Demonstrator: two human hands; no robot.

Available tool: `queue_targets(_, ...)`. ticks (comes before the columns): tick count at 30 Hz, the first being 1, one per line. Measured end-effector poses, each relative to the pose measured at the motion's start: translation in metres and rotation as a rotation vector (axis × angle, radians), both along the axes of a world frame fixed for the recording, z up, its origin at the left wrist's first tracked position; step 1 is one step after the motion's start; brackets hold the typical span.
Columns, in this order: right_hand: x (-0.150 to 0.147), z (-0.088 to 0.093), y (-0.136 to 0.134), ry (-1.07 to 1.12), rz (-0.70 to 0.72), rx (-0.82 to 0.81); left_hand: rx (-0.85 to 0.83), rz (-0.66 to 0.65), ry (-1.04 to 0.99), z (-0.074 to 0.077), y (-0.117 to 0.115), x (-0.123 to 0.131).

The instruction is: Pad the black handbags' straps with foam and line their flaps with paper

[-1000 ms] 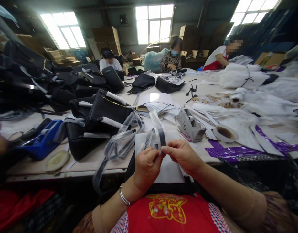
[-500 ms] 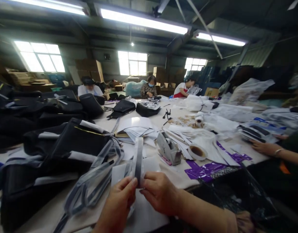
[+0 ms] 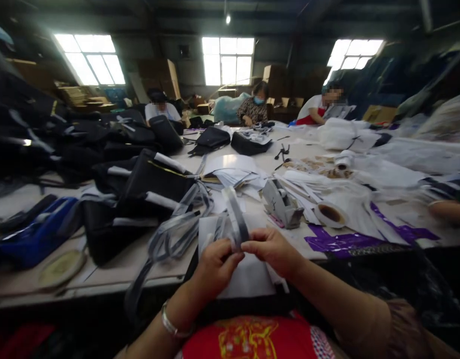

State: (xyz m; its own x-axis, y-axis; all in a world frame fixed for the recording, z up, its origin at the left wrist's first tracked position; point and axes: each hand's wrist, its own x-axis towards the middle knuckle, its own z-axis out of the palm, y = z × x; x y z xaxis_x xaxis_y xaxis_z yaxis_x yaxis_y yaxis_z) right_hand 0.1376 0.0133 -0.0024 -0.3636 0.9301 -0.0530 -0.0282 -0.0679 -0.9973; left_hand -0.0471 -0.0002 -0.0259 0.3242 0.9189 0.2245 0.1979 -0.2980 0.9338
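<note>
We hold a dark strap [image 3: 235,214] in clear film between our two hands, close to the near edge of the surface [image 3: 117,264]. It rises from our fingers in an arch that bends away to the left, above a white sheet [image 3: 248,280]. Our right hand [image 3: 274,249] has thumb and forefinger closed in a pinch on the strap's lower end. Our left hand [image 3: 216,265] is curled nearly shut just beside it, the fingers on the same end, though we cannot see their full contact. A silver bracelet [image 3: 170,321] circles our left wrist.

To the left of the strap we see a tangle of film-wrapped straps [image 3: 173,239], and past it a black bag [image 3: 155,182] with white wrapping strips. Beyond our right hand stands a grey tape dispenser [image 3: 282,204], with a tape roll [image 3: 329,215] and purple plastic [image 3: 338,240] farther right. Three other people [image 3: 254,108] sit or lean across the surface.
</note>
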Motion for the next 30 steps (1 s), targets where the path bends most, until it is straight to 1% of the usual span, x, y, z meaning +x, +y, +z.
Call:
queue_targets(2, 0.004, -0.002, 0.0, -0.253, 0.006, 0.4, -0.374, -0.061, -0.274, 0.003, 0.002, 0.001)
queue_targets(3, 0.006, -0.005, 0.0, -0.383, 0.01, 0.6, -0.525, -0.067, -0.428, 0.004, 0.003, 0.002)
queue_targets(4, 0.007, -0.008, 0.0, -0.507, 0.016, 0.783, -0.632, -0.064, -0.56, 0.004, 0.004, 0.003)
queue_targets(5, 0.008, -0.011, 0.0, -0.619, 0.021, 0.939, -0.688, -0.052, -0.65, 0.004, 0.005, 0.005)
queue_targets(7, 0.009, -0.017, 0.001, -0.792, 0.021, 1.168, -0.693, -0.025, -0.69, 0.004, 0.005, 0.009)
queue_targets(8, 0.01, -0.019, 0.001, -0.847, 0.014, 1.238, -0.667, -0.018, -0.671, 0.004, 0.005, 0.01)
queue_targets(10, 0.011, -0.021, 0.003, -0.893, -0.001, 1.311, -0.609, -0.005, -0.61, 0.006, 0.003, 0.012)
queue_targets(12, 0.011, -0.021, 0.005, -0.886, -0.011, 1.326, -0.563, 0.018, -0.547, 0.007, 0.001, 0.014)
queue_targets(14, 0.011, -0.022, 0.007, -0.857, -0.019, 1.322, -0.51, 0.076, -0.463, 0.009, -0.001, 0.015)
queue_targets(17, 0.009, -0.025, 0.007, -0.796, -0.008, 1.265, -0.384, 0.188, -0.308, 0.01, -0.002, 0.018)
queue_targets(19, 0.008, -0.025, 0.007, -0.713, 0.018, 1.142, -0.282, 0.242, -0.223, 0.009, -0.003, 0.018)
queue_targets(20, 0.008, -0.024, 0.007, -0.641, 0.038, 1.034, -0.227, 0.263, -0.189, 0.009, -0.003, 0.018)
queue_targets(21, 0.008, -0.022, 0.008, -0.547, 0.066, 0.886, -0.167, 0.284, -0.154, 0.008, -0.003, 0.017)
queue_targets(23, 0.01, -0.017, 0.01, -0.297, 0.131, 0.492, -0.032, 0.318, -0.073, 0.005, -0.005, 0.015)
queue_targets(25, 0.01, -0.012, 0.012, -0.038, 0.166, 0.089, 0.109, 0.332, 0.025, 0.001, -0.007, 0.013)
queue_targets(26, 0.01, -0.01, 0.013, 0.062, 0.16, -0.062, 0.173, 0.328, 0.071, -0.001, -0.009, 0.013)
queue_targets(27, 0.008, -0.008, 0.014, 0.13, 0.139, -0.166, 0.226, 0.315, 0.109, -0.004, -0.01, 0.013)
queue_targets(28, 0.006, -0.007, 0.014, 0.163, 0.106, -0.225, 0.269, 0.299, 0.14, -0.007, -0.011, 0.014)
queue_targets(29, 0.004, -0.005, 0.014, 0.163, 0.07, -0.247, 0.301, 0.28, 0.163, -0.009, -0.012, 0.014)
queue_targets(30, 0.002, -0.004, 0.014, 0.139, 0.037, -0.236, 0.32, 0.264, 0.179, -0.011, -0.012, 0.015)
